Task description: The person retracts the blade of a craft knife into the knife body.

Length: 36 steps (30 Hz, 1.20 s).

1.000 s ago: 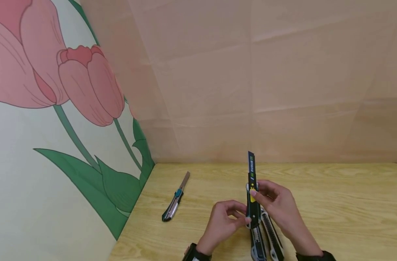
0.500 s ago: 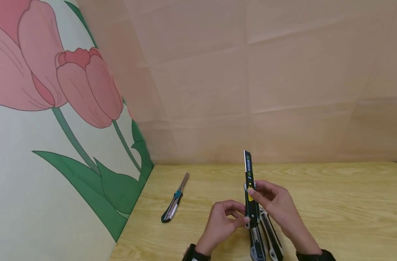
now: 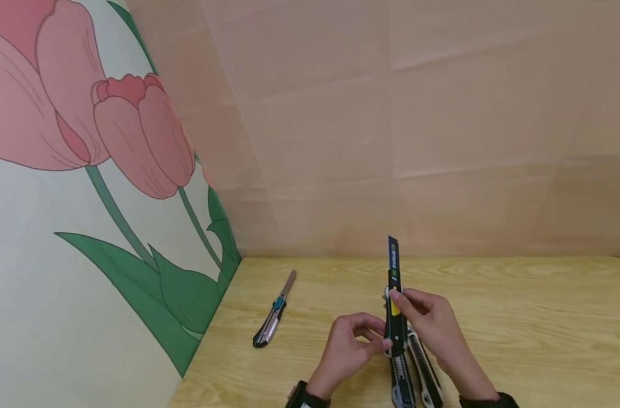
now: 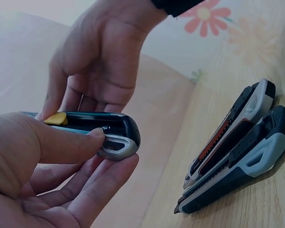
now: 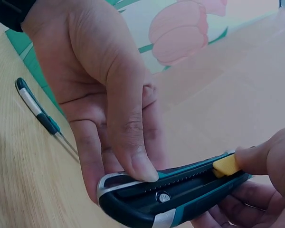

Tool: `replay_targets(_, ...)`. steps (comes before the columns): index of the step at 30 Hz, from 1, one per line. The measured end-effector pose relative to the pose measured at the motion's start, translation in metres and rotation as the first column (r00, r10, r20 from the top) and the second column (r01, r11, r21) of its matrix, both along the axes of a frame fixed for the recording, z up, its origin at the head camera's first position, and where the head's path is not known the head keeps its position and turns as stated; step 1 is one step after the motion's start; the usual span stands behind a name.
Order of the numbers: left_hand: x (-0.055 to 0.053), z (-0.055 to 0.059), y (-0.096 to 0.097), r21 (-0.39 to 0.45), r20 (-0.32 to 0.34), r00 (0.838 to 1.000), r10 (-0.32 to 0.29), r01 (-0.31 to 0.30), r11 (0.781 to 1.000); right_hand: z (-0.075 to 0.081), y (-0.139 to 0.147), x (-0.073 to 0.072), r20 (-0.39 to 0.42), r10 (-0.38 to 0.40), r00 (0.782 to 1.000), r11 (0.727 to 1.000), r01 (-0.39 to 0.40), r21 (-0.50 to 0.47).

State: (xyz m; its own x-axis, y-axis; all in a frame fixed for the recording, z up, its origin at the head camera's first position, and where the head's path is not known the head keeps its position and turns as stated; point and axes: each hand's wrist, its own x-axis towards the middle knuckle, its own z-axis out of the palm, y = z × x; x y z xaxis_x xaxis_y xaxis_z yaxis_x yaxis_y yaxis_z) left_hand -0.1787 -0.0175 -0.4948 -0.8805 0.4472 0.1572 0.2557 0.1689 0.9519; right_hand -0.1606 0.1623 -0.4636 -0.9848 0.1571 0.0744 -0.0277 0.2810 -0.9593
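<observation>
Both hands hold a black-and-teal snap-off utility knife (image 3: 396, 331) with its dark blade (image 3: 393, 255) out and pointing away. My left hand (image 3: 352, 347) grips the butt end, thumb (image 4: 88, 141) on top and fingers beneath. My right hand (image 3: 437, 326) pinches the knife further forward, its thumb pressing the yellow slider (image 5: 226, 165). Below the held knife, two more grey-and-black utility knives lie side by side on the table: one (image 3: 402, 382) partly covered by it in the head view, the other (image 3: 426, 371) just to the right.
Another utility knife (image 3: 271, 324), blade extended, lies to the left on the wood-grain table (image 3: 544, 328). A tulip-printed wall covering (image 3: 85, 283) borders the table's left side. A plain pinkish-brown sheet (image 3: 315, 141) hangs behind the far edge.
My right thumb has slid slightly forward along the slider, while the right hand's knuckles have dropped a little. My left hand keeps its hold; the blade's extension looks the same.
</observation>
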Motion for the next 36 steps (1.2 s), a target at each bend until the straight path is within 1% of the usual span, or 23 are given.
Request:
replay_targets(4,0.0,-0.001,0.0004,-0.007,0.007,1.0,0.012,-0.012,1.0,-0.0009,-0.0017,0.0006,-0.027,0.0,1.0,1.0,0.0,-0.008)
replay_targets(10,0.0002,0.0009,-0.0008,-0.006,0.023,1.0,0.018,-0.018,1.0,-0.0009,-0.0036,0.0008,-0.024,-0.005,1.0,1.0,0.004,-0.01)
replay_targets(15,0.0008,0.0023,-0.0006,0.0,0.033,0.999,0.016,-0.016,1.0,-0.0018,-0.0026,0.0006,-0.036,0.011,0.999,1.0,-0.011,-0.002)
replay_targets(21,0.0003,0.0019,-0.0009,-0.01,0.019,0.999,0.03,-0.03,0.999,-0.0025,-0.0028,0.0002,-0.044,0.051,0.998,0.998,-0.052,-0.026)
replay_targets(26,-0.0001,0.0023,-0.001,-0.013,0.029,0.999,0.034,-0.033,0.999,-0.0028,-0.0026,0.0004,-0.04,0.052,0.998,0.998,-0.053,-0.031)
replay_targets(30,0.0002,0.0035,-0.001,-0.016,0.038,0.999,0.034,-0.034,0.999,-0.0008,-0.0021,0.0006,-0.026,0.048,0.999,0.998,-0.049,-0.033)
replay_targets(36,0.001,0.0055,-0.0014,-0.016,0.038,0.999,0.039,-0.038,0.999,0.0026,-0.0012,-0.0001,0.035,0.037,0.999,0.999,-0.035,-0.04)
